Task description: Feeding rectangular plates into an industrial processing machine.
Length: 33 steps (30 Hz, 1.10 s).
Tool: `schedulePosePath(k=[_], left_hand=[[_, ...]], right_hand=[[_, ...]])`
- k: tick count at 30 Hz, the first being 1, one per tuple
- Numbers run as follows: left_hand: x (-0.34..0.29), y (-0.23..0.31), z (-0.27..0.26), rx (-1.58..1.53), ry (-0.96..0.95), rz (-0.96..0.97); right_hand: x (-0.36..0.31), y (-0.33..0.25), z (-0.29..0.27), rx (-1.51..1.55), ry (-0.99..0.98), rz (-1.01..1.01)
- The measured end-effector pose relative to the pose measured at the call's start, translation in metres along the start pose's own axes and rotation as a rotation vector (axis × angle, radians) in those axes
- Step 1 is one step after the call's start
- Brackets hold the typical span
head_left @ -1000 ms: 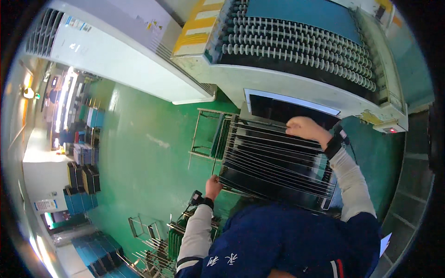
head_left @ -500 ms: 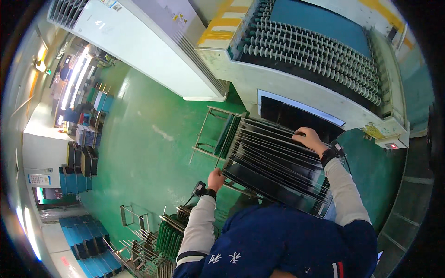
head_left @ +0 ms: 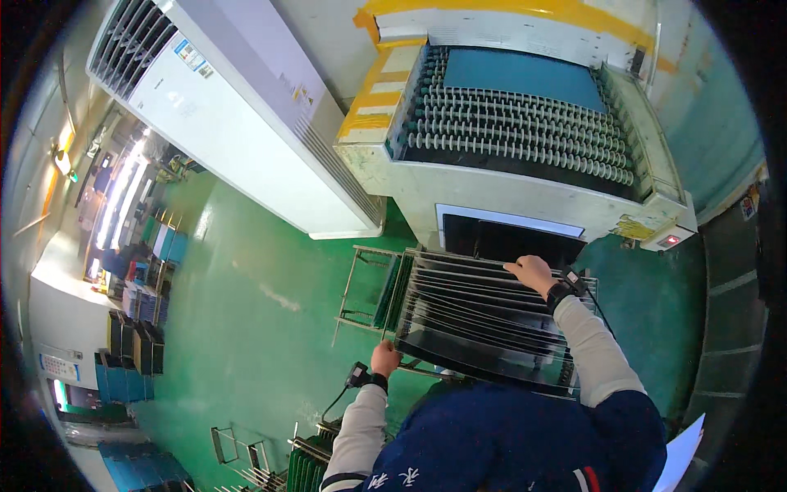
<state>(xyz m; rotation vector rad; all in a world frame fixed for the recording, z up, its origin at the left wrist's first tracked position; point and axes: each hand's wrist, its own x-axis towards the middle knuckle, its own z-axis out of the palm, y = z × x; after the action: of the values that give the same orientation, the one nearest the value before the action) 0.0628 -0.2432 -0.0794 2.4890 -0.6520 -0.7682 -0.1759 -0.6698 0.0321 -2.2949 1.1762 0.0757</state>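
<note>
A metal rack [head_left: 407, 283] with several dark, thin panels [head_left: 467, 348] standing in rows sits in front of me. At its near left corner, my left hand [head_left: 385, 358] is closed round the rack's edge. Over the far right part of the rack, my right hand [head_left: 531, 273] has its fingers curled and pressed together near the panels' upper edges. What those fingers pinch, if anything, is too small to make out. Both wrists carry a black strap with a small device and cable.
Beyond the rack stands a roller conveyor machine [head_left: 508, 184] with a blue board [head_left: 525, 78] on its rollers. A tall white cabinet unit [head_left: 246, 123] is at the far left. Another rack [head_left: 357, 283] adjoins mine. Green boards [head_left: 310, 467] stand at the lower left.
My view has tilted upward, so the conveyor machine sits lower and shows more fully. Both hands keep nearly the same places at the rack.
</note>
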Motion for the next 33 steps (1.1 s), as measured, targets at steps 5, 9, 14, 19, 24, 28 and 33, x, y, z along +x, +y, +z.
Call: schedulePosePath(k=[5, 9, 14, 19, 24, 28, 33], left_hand=[[0.012, -0.058, 0.016, -0.229, -0.019, 0.002], [-0.002, -0.002, 0.001, -0.092, -0.046, -0.023], [-0.017, 0.012, -0.015, -0.071, -0.053, -0.01], [-0.014, 0.007, -0.014, -0.084, -0.026, -0.011], [-0.011, -0.002, -0.008, -0.098, -0.02, 0.059], [-0.01, -0.008, -0.005, -0.219, -0.039, 0.029], [-0.007, -0.009, -0.003, -0.051, -0.023, 0.072]], right_hand=[[-0.002, -0.019, 0.009, 0.041, 0.096, -0.089], [-0.016, -0.006, 0.008, -0.062, 0.174, -0.197], [-0.034, -0.027, -0.002, -0.195, 0.382, -0.436], [-0.054, -0.058, -0.061, -0.254, 0.493, -0.574], [-0.077, -0.081, -0.161, -0.299, 0.88, -0.602], [-0.085, -0.053, -0.245, 0.051, 1.103, -0.407], [-0.087, -0.038, -0.298, 1.286, 1.138, -0.271]])
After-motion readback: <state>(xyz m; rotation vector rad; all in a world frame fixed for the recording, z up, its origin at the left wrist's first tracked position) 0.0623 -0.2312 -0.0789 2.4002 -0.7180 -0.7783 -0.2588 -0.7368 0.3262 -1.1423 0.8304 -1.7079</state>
